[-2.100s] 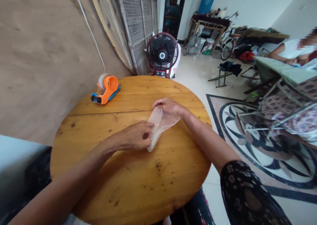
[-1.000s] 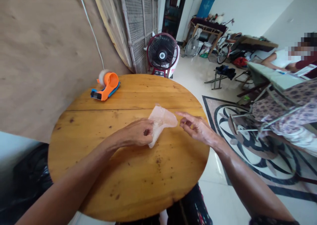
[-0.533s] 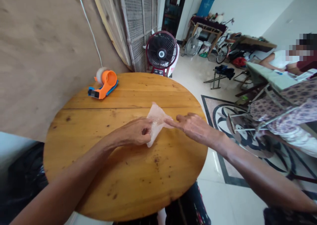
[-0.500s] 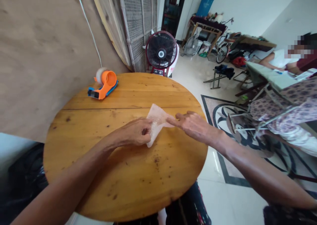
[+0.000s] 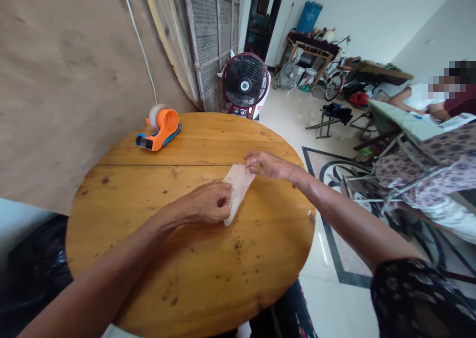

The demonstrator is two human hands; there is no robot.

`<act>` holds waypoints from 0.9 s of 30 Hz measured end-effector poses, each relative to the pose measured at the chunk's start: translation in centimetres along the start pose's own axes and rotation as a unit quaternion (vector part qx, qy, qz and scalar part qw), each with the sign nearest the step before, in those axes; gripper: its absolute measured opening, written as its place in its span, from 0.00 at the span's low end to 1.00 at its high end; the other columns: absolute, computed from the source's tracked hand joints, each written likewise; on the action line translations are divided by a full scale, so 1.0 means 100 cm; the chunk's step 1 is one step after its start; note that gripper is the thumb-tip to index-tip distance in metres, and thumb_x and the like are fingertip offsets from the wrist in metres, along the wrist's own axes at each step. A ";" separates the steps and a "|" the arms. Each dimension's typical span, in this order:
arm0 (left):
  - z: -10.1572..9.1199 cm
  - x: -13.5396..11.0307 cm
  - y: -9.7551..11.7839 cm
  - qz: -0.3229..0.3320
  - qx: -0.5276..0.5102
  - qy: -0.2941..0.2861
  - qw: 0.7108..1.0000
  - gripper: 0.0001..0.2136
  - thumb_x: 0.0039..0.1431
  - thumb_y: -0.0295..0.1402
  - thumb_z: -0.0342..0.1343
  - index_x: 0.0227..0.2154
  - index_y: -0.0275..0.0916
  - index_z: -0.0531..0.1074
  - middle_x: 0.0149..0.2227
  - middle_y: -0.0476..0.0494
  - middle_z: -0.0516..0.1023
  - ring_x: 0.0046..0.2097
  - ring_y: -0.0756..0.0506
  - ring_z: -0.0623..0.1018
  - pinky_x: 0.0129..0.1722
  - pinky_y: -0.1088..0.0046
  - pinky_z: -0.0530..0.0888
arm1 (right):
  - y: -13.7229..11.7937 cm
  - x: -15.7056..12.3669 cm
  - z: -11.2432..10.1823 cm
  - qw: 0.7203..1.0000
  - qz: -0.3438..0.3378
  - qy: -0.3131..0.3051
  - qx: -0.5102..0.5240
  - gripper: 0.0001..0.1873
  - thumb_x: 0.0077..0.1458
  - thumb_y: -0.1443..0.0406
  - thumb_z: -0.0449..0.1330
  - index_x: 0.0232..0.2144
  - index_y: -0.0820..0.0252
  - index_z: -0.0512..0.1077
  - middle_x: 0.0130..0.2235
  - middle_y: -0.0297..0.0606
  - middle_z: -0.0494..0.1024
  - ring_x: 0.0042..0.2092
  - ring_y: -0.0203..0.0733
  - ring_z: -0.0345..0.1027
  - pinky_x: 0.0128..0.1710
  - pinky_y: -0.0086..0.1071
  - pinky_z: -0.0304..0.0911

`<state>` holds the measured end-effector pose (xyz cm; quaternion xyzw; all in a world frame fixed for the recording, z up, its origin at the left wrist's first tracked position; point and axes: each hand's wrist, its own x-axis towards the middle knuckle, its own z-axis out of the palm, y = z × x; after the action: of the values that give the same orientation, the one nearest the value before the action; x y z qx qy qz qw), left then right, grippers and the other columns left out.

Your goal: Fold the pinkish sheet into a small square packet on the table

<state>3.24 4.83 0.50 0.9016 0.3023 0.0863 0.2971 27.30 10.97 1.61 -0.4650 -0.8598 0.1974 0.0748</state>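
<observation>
A small, pale, translucent plastic bag (image 5: pixel 237 191) lies on the round wooden table (image 5: pixel 186 258), folded into a narrow strip. My left hand (image 5: pixel 208 206) pinches its near end against the tabletop. My right hand (image 5: pixel 266 163) grips the far corner of the bag with closed fingers. Both forearms reach in from the bottom of the view.
An orange and blue tape dispenser (image 5: pixel 160 128) sits at the table's far left edge near the brown wall. A red floor fan (image 5: pixel 245 85) stands beyond the table. At the right, another person (image 5: pixel 427 97) sits at a green table, with folding frames and cloth nearby.
My right hand let go of the bag, hovered open beside it, then came back and took hold of its far corner. The bag is now folded narrower. My left hand kept its hold.
</observation>
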 end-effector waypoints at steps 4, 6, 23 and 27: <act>0.003 0.001 -0.004 0.025 0.000 0.008 1.000 0.05 0.46 0.27 0.47 0.18 0.38 0.59 0.26 0.50 0.65 0.32 0.48 0.68 0.34 0.73 0.65 | 0.009 0.014 0.017 0.998 -0.002 0.034 0.059 0.05 0.53 0.64 0.61 0.29 0.60 0.75 0.51 0.39 0.71 0.47 0.41 0.68 0.49 0.34 0.61; 0.003 0.001 -0.005 0.025 -0.002 0.009 1.000 0.05 0.46 0.27 0.47 0.18 0.38 0.59 0.26 0.50 0.65 0.30 0.49 0.66 0.32 0.73 0.64 | 0.011 0.017 0.023 0.996 0.001 0.034 0.080 0.05 0.52 0.63 0.62 0.29 0.60 0.75 0.54 0.39 0.69 0.48 0.41 0.68 0.50 0.35 0.60; 0.006 0.000 -0.007 0.020 0.024 0.017 0.999 0.05 0.47 0.27 0.48 0.18 0.38 0.62 0.28 0.47 0.69 0.38 0.45 0.73 0.43 0.69 0.69 | 0.027 0.018 0.066 0.986 0.025 0.166 0.014 0.21 0.48 0.57 0.66 0.44 0.58 0.71 0.63 0.46 0.59 0.63 0.50 0.53 0.59 0.46 0.51; 0.005 0.000 -0.003 0.005 0.020 0.017 1.000 0.05 0.46 0.27 0.49 0.18 0.38 0.62 0.29 0.46 0.72 0.44 0.41 0.74 0.44 0.67 0.69 | 0.009 0.011 0.063 0.966 0.137 0.212 -0.062 0.44 0.46 0.51 0.66 0.61 0.59 0.56 0.58 0.52 0.65 0.59 0.55 0.58 0.57 0.50 0.50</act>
<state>3.18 4.80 -0.06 0.9071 0.3047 0.0967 0.2736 25.42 10.68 -4.53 -0.6135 -0.7628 0.0487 0.1986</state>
